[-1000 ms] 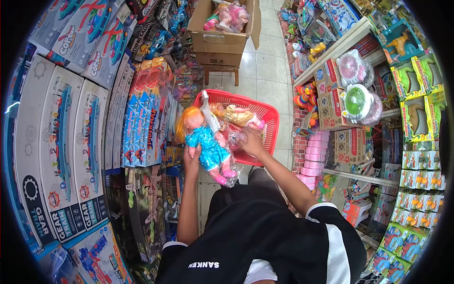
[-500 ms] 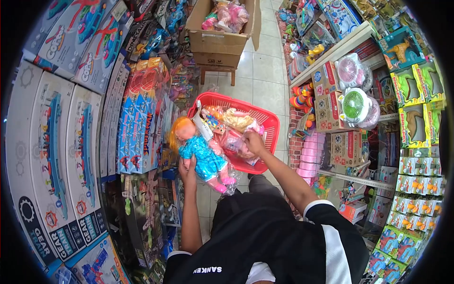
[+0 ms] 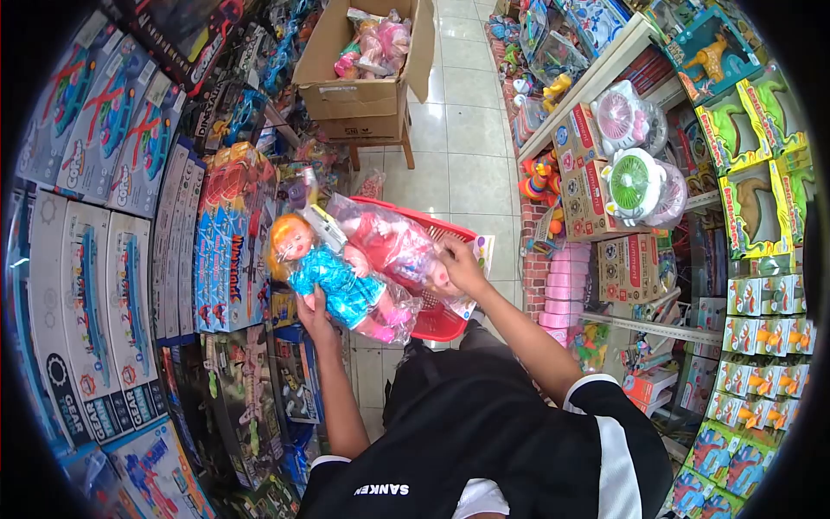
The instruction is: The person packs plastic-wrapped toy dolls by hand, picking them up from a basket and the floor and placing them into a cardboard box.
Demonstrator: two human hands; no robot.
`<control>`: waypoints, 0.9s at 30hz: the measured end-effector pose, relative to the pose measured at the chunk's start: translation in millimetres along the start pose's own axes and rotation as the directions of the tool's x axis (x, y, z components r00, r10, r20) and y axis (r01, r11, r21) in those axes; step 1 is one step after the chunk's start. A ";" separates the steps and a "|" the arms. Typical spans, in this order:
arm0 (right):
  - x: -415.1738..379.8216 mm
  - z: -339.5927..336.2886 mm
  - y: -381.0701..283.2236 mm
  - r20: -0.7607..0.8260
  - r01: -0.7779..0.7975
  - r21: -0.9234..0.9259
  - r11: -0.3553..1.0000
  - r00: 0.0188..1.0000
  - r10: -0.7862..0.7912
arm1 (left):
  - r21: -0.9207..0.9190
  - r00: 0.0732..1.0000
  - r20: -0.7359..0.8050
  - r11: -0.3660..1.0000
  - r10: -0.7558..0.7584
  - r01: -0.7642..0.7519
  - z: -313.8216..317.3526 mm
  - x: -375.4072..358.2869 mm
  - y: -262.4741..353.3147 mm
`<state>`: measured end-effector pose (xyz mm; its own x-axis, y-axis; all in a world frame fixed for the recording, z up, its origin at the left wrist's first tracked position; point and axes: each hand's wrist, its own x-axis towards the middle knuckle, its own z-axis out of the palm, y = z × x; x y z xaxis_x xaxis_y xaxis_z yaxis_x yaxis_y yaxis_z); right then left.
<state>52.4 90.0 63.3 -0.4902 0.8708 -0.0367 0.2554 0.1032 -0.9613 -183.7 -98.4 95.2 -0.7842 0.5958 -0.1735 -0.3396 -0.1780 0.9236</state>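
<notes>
An orange-haired doll in a shiny blue dress [image 3: 333, 278], wrapped in clear plastic, lies tilted over my left hand [image 3: 316, 322], which is closed on its lower edge. My right hand [image 3: 462, 272] grips the right end of a second bagged doll, pink [image 3: 393, 240], held beside the first one. Both dolls are above a red plastic basket [image 3: 443, 324], whose contents they mostly hide. A white tag hangs near the blue doll's head.
An open cardboard box [image 3: 350, 99] with bagged dolls stands on a wooden stool ahead. Boxed toys [image 3: 229, 251] line the left shelves. On the right are plastic-wrapped fans [image 3: 635, 183], pink rolls [image 3: 566, 285] and green-and-yellow toy boxes [image 3: 756, 212].
The pink bagged doll has come up out of the basket in my right hand. My left hand and the blue doll have shifted left, and the view has turned slightly.
</notes>
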 end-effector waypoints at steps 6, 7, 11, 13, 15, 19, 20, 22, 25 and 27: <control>11.2 -90.5 -27.6 -0.181 -0.116 0.085 0.990 0.975 0.130 | -0.162 0.998 0.052 0.986 0.031 -0.023 59.0 -20.4 4.2; 9.3 -107.2 -28.8 -0.188 -0.107 0.093 0.990 0.974 0.123 | -0.160 0.997 0.062 0.987 0.041 -0.031 72.5 -24.8 1.5; -3.3 -180.7 -6.6 -0.340 -0.143 0.577 0.804 0.853 0.396 | -0.170 0.995 0.051 0.982 0.088 -0.078 128.9 -43.7 -18.6; -16.6 -221.2 -15.4 -0.275 -0.139 0.693 0.707 0.856 0.438 | -0.087 0.994 0.083 0.995 0.065 -0.058 161.3 -56.5 -28.1; -24.9 -251.9 -6.4 -0.321 -0.105 0.711 0.695 0.832 0.453 | -0.084 0.987 0.126 0.993 0.098 -0.088 187.1 -61.2 -48.4; -45.0 -298.5 12.9 -0.335 -0.071 0.737 0.672 0.826 0.454 | 0.046 0.975 0.208 0.995 0.073 -0.085 244.4 -83.5 -62.4; -47.7 -305.9 16.8 -0.314 -0.060 0.757 0.650 0.840 0.443 | 0.125 0.970 0.233 0.988 0.064 -0.095 258.3 -88.3 -60.9; -51.6 -314.5 7.8 -0.353 -0.047 0.753 0.657 0.813 0.463 | 0.240 0.965 0.259 0.965 0.044 -0.109 282.7 -95.1 -58.9; -46.3 -328.6 1.6 -0.233 -0.002 0.788 0.615 0.924 0.302 | 0.207 0.949 0.315 0.978 -0.034 -0.033 307.8 -97.0 -59.5; -39.0 -330.3 -10.5 -0.211 0.010 0.817 0.577 0.935 0.284 | 0.238 0.940 0.338 0.971 -0.051 -0.033 314.8 -91.5 -63.4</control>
<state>344.1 213.7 165.0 -0.2099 0.9454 -0.2492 -0.5383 -0.3245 -0.7778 73.1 104.9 160.2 -0.5441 0.8337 -0.0941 -0.1799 -0.0063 0.9837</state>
